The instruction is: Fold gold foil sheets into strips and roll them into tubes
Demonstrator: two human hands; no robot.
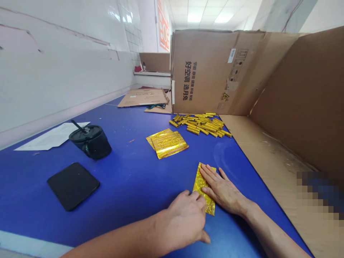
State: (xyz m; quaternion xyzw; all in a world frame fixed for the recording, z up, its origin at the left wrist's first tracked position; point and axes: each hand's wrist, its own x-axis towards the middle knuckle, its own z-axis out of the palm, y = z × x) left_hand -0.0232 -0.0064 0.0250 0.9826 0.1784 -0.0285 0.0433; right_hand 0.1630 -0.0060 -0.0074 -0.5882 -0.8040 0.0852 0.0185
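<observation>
A shiny gold foil sheet (198, 179), folded into a narrow strip, lies on the blue table under both hands. My right hand (221, 188) is spread flat on its upper part, fingers stretched out and thumb apart. At the sheet's lower left edge is my left hand (185, 220), its fingers curled in against the foil and its thumb sticking out low over the table. The left fingertips are mostly hidden by the hand itself. Farther off, a few flat embossed gold sheets (170, 145) overlap each other. Behind them is a loose pile of small rolled gold foil pieces (204, 125).
At the left stand a dark mug (94, 145) with a stick in its lid, a black square pad (73, 186) and a white paper (51, 138). Large cardboard boxes (209, 71) close off the back and right. Flat cardboard (145, 97) lies at the far end.
</observation>
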